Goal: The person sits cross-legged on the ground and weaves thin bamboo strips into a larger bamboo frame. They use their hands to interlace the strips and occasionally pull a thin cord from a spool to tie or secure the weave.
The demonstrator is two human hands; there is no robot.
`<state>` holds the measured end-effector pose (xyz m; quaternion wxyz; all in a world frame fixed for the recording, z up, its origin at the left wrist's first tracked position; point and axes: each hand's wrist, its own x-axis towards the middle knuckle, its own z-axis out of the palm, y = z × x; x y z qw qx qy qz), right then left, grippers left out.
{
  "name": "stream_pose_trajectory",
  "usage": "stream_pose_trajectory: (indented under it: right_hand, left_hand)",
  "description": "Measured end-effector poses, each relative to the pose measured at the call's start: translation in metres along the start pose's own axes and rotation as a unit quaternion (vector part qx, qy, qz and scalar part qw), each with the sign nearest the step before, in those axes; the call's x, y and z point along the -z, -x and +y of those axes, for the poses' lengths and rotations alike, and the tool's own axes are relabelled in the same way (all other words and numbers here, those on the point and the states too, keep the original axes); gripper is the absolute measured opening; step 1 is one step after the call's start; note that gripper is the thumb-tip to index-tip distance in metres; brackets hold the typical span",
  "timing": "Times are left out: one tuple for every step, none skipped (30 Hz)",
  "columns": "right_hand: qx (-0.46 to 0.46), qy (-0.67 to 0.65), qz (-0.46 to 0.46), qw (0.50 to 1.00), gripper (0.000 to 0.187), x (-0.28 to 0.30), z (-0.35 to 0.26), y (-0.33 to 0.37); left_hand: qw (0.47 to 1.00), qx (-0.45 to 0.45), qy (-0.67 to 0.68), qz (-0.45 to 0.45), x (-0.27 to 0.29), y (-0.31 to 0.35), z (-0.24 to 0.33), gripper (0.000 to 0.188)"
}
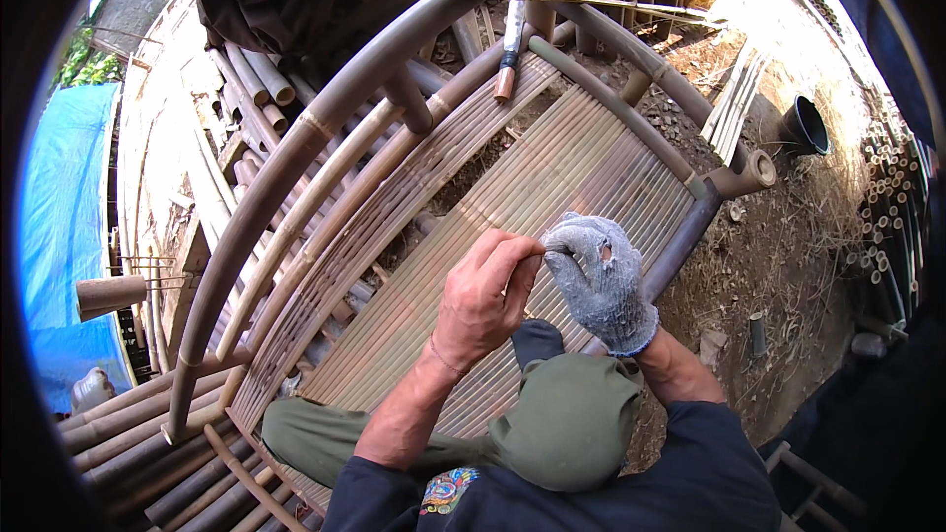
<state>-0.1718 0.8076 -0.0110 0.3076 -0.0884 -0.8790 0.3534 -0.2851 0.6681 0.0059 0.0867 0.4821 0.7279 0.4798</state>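
Observation:
My bare left hand [488,294] and my right hand [598,281], in a grey knit glove with a hole, meet above the slatted seat of a bamboo bench [572,172]. Thumb and fingers of each are pinched together, tips nearly touching. Whatever they hold is too small or hidden to name. Under them, my legs in green trousers [572,424] are folded on the seat. At the seat's far corner lies a tool [509,59] with a wooden end, dark wrapping and a pale shaft; its kind is unclear.
The curved bamboo backrest [325,123] rises on the left. Bamboo poles [148,443] are stacked at lower left, beside a blue tarp [69,197]. Loose split strips [737,103] and a black bucket [805,126] are at far right. Cut bamboo ends [892,207] pile up along the right edge.

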Motion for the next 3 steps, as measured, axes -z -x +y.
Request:
stream_pose_trajectory:
  right_hand:
    - [0.006, -0.005, 0.006, 1.000, 0.021, 0.0008, 0.0009, -0.0006]
    - [0.012, -0.005, 0.014, 1.000, 0.022, 0.0016, 0.0016, -0.0007]
    - [0.010, -0.009, 0.012, 1.000, 0.022, 0.0015, 0.0015, 0.0000]
  left_hand:
    - [0.997, 0.046, 0.056, -0.022, 0.0020, 0.0018, -0.0005, 0.012]
    - [0.988, 0.097, 0.115, -0.045, 0.0042, 0.0046, -0.0007, 0.012]
    - [0.972, 0.144, 0.174, -0.067, 0.0064, 0.0077, -0.0008, 0.013]
